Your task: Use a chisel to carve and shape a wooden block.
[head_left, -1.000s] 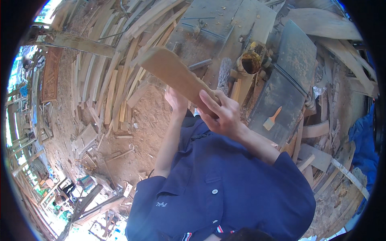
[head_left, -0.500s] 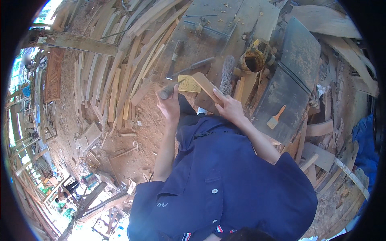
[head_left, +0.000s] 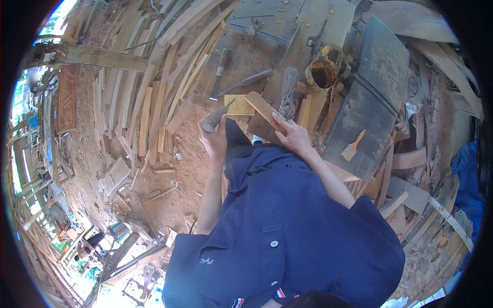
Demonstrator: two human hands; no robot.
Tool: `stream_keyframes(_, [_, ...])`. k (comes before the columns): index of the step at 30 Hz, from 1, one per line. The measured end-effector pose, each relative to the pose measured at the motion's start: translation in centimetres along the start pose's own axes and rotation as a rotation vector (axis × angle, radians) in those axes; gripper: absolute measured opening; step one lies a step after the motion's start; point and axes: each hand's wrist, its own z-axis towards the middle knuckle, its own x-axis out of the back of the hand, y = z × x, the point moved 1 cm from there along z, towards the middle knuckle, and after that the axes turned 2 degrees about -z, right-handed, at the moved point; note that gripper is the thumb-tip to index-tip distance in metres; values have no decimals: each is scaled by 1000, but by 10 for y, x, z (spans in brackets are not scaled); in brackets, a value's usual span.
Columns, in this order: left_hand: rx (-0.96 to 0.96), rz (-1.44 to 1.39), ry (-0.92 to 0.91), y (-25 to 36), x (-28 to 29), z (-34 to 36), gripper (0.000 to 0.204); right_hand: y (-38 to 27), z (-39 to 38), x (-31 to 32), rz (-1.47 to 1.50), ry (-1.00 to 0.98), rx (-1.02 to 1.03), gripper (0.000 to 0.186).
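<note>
My left hand (head_left: 213,139) is closed around the thick, dark handle of a carving chisel (head_left: 210,123). Its thin blade slants up and to the right over a small yellow wooden plaque (head_left: 239,106) with carved lines. Whether the tip touches the wood I cannot tell. In my right hand (head_left: 295,137) is a flat wooden bat (head_left: 262,108), slanting up and left, its far end by the plaque's right edge. Beyond the plaque lie a wide-bladed chisel (head_left: 221,65) and another dark-handled tool (head_left: 257,77) on the wooden workbench (head_left: 275,38).
Right of the bat lies a grey, shaggy bundle (head_left: 289,90). A stained tin can (head_left: 321,73) stands behind it. A paintbrush (head_left: 353,146) rests on a dark, dusty panel (head_left: 354,120). Many wood strips (head_left: 149,110) are stacked at left; a carved panel (head_left: 68,100) stands farther left.
My left hand and the chisel handle have dropped slightly toward my body. My right hand with the bat stays almost in place.
</note>
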Motion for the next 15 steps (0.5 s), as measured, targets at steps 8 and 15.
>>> stream_keyframes(8, [151,-211,8,-8,6,0,48,1,0,-1,-12,25,11,77])
stream_keyframes(15, [204,-305,6,-26,17,-4,47,-4,0,1,-32,-24,-19,77])
